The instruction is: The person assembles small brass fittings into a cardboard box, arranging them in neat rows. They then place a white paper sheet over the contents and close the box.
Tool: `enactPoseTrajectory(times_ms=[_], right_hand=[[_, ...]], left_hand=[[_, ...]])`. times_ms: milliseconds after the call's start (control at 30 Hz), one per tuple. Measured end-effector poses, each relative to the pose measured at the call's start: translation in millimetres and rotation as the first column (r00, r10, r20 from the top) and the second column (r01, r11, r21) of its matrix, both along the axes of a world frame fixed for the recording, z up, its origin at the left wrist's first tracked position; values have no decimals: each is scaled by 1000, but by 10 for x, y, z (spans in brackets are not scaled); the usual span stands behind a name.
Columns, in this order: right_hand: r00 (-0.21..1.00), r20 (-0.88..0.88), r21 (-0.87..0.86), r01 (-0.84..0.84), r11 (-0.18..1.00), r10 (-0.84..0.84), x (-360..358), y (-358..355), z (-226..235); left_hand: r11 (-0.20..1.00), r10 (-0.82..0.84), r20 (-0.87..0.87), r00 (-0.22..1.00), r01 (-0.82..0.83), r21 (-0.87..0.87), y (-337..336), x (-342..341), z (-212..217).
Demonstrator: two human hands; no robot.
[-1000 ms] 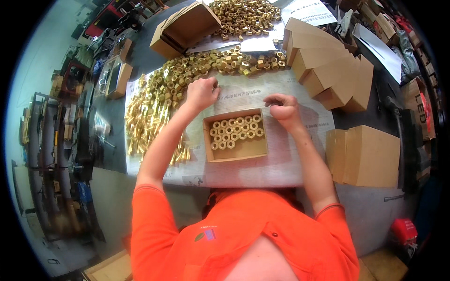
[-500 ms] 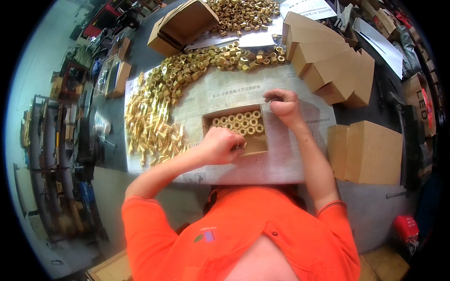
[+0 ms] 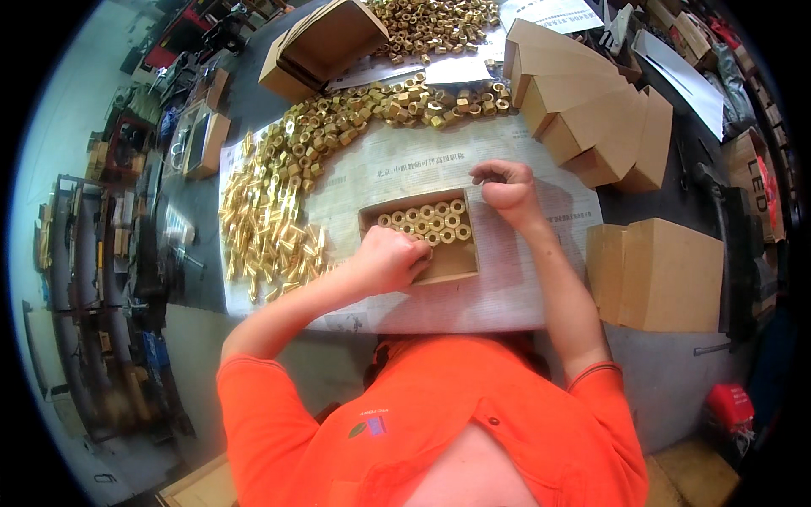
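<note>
A small open cardboard box lies on the newspaper, with rows of brass hex nuts standing on end in its far part. My left hand reaches over the box's near left corner. Its fingers are pinched low inside, beside the nearest row, on a brass nut that they mostly hide. Just beyond the box's right wall, my right hand hovers with curled fingers. Whatever lies in its palm is hidden.
Loose brass nuts curve round the far side, running into slim brass fittings at the left. More nuts lie at the back. Cardboard boxes fan out at the far right, others stand nearer, and an open one sits far left.
My left hand has shifted slightly left and its fingertips have moved closer to the placed nuts; the nut seen at them before is now mostly covered. My right hand keeps its curled pose.
</note>
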State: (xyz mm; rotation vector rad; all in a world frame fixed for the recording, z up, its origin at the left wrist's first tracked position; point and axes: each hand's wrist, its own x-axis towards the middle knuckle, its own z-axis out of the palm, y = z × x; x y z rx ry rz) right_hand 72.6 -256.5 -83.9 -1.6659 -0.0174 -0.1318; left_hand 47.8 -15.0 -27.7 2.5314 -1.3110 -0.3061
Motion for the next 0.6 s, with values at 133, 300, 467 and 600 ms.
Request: enactPoseTrajectory(times_ms=[133, 300, 467, 600], right_hand=[[1000, -3, -25, 1, 1000, -1, -6, 0, 29], [1000, 10, 2, -8, 1000, 8, 16, -11, -27], [1000, 22, -26, 5, 1000, -5, -4, -2, 1], [1000, 16, -41, 6, 999, -6, -5, -16, 18]], left_hand=[[999, -30, 26, 999, 29, 45, -17, 11, 13], [997, -23, 18, 1000, 21, 72, -7, 20, 3], [980, 14, -55, 998, -3, 200, -53, 44, 105], [998, 70, -241, 968, -65, 27, -33, 309, 213]])
